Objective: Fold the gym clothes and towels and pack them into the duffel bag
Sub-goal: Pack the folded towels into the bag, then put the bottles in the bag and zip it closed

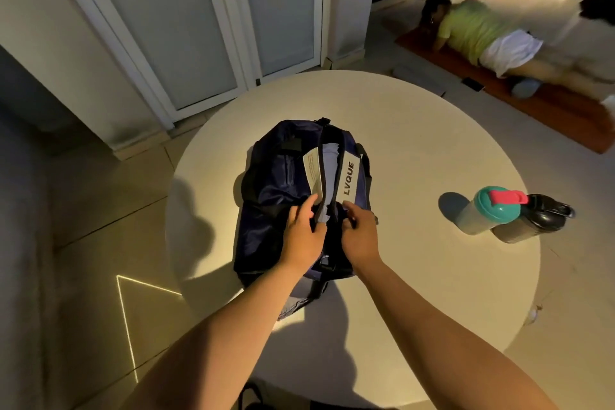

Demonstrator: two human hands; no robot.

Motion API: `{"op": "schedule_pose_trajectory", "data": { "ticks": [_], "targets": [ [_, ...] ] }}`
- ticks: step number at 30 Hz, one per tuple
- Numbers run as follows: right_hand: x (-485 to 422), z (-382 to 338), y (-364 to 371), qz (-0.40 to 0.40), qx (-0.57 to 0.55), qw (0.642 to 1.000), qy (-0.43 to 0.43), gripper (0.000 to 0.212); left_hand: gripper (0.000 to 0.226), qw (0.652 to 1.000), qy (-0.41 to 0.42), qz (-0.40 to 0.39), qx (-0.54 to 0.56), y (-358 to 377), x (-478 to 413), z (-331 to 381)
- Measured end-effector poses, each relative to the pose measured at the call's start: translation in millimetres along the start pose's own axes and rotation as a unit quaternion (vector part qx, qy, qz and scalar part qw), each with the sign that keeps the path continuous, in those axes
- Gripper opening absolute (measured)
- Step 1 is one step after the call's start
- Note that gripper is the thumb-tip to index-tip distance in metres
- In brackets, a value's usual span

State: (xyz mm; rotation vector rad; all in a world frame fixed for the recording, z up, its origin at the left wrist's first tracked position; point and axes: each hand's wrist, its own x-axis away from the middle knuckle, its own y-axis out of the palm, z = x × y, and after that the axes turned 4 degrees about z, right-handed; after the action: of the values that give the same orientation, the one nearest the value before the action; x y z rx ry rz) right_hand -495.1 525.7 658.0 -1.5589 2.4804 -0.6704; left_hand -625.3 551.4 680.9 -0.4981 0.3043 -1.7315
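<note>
A dark navy duffel bag (273,190) lies on the round white table (416,150), its top zip partly parted. Pale grey-blue folded cloth (327,170) shows through the opening, between white labels, one reading LVQUE. My left hand (301,233) grips the left edge of the opening at the near end. My right hand (361,233) pinches the right edge of the opening beside it, fingers curled on the dark fabric. What lies deeper in the bag is hidden.
Two bottles stand at the table's right: a clear shaker with a teal lid (486,210) and a dark bottle (532,223) touching it. A person (482,33) lies on a mat on the floor at the back right. White doors (206,17) stand behind the table.
</note>
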Motion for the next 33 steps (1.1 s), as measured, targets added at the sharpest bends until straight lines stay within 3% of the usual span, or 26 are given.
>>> {"op": "schedule_pose_trajectory", "data": {
  "ticks": [5,9,14,20,28,33],
  "targets": [
    [25,-15,-21,0.002,-0.052,0.996,0.071,0.036,0.038,0.989,0.088,0.060,-0.099,0,16,9],
    [43,-12,-49,0.060,-0.076,0.990,0.103,0.032,0.030,0.989,0.142,-0.043,-0.029,18,25,26],
    [62,14,-116,0.151,-0.005,0.978,0.142,0.035,0.048,0.981,0.067,-0.184,-0.019,75,31,57],
    [27,58,-206,0.222,0.037,0.963,0.146,0.045,0.061,0.964,0.048,-0.259,-0.043,176,14,104],
    [-62,121,-285,0.155,0.023,0.977,0.145,0.077,0.063,0.954,0.024,-0.298,0.004,324,-40,146],
    [-80,128,-296,0.124,0.050,0.982,0.132,0.072,0.083,0.963,0.009,-0.267,-0.039,349,-49,158]
  ]
}}
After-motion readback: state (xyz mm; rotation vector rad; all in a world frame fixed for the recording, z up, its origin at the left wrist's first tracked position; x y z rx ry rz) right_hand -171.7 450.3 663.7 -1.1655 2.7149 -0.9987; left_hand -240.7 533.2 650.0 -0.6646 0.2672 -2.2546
